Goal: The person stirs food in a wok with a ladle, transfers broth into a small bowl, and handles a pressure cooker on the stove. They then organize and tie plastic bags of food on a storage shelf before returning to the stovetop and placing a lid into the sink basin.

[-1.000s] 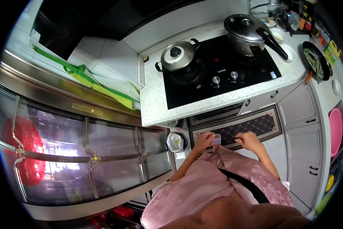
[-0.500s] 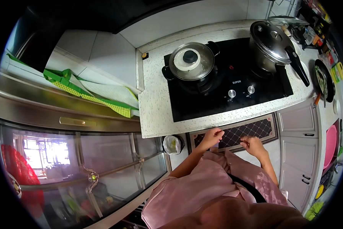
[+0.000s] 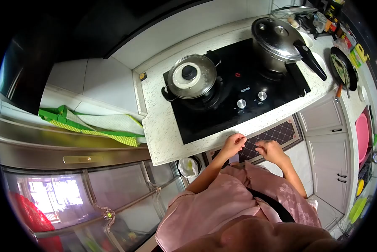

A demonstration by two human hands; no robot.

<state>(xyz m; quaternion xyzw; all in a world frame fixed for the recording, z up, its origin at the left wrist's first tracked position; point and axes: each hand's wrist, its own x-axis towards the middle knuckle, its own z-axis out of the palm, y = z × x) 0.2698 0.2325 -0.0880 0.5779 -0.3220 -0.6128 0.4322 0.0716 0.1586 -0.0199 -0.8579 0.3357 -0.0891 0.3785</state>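
My left hand [image 3: 234,145] is in front of the counter's front edge, its fingers curled inward and nothing visible in them. A short gap to the right, my right hand [image 3: 270,151] hangs at about the same height, also with curled fingers and no object showing. Both are above the patterned floor mat [image 3: 277,135]. Beyond them lies the black cooktop [image 3: 222,119]. On its left burner stands a lidded pot [image 3: 199,88] with a pale round shape under the glass. A pressure cooker [image 3: 276,42] with a long black handle sits on the right burner.
A dark frying pan [image 3: 351,77] with food in it rests on the right counter, near a pink basin [image 3: 362,136]. A lined trash bin [image 3: 189,167] stands below the counter's left end. The green bag [image 3: 83,128] hangs over a glass-doored cabinet [image 3: 121,185] at left.
My view has turned and shifted, so the cooktop and pots appear more tilted and farther left. My two hands are slightly closer together, both still curled.
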